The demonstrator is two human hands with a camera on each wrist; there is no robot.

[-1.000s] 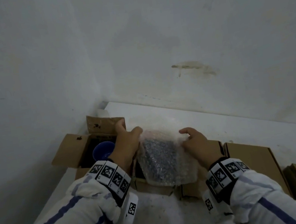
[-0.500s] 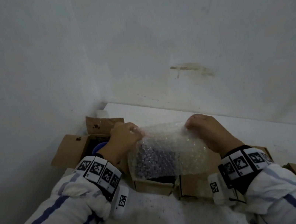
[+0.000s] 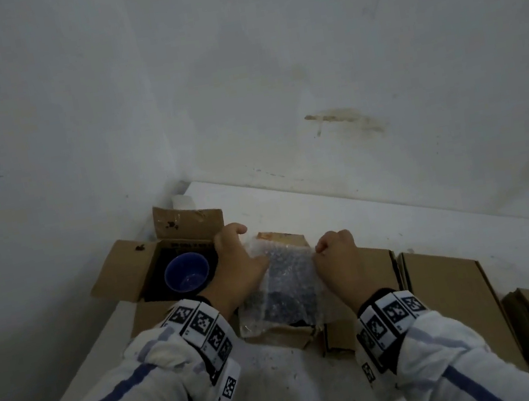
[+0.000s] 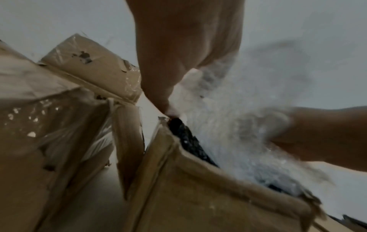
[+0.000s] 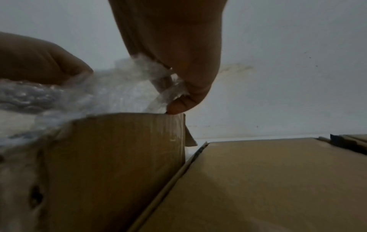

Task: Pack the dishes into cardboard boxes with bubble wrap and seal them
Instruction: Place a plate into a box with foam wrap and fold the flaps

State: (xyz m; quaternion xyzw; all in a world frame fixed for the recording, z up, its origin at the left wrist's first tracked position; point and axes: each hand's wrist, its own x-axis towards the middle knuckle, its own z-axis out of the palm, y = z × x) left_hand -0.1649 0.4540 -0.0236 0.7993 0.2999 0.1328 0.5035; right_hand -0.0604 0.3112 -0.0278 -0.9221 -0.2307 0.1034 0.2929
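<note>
Both hands are sharing one grip on the bubble wrap [image 3: 289,286]: the left hand [image 3: 238,263] is pinching its left edge between thumb and curled fingers, and the right hand [image 3: 336,255] is pinching the right edge the same way, knuckles up. Between them the sheet is lying across the mouth of the middle cardboard box [image 3: 287,333], sagging into the dark interior, where something dark is showing through the bubbles; what it is I cannot tell. The step in hand appears to be bedding the wrap into this box. To do it well, the two pinches should be working down the inner walls together, keeping the sheet centred so that neither side is riding up over the rim, and pressing gently so the bubbles are staying whole.

As for materials, the wrap is thin, translucent, crinkly and limp, so it is likely to spring back unless it is tucked. The cardboard is matte brown, with ragged torn edges and glossy strips of old tape. Just beside it on the left, another open box [image 3: 122,274] is holding a smooth, round blue bowl [image 3: 187,271]. To the right, flat cardboard pieces [image 3: 448,278] are lying on the pale surface [image 3: 397,217]
</note>
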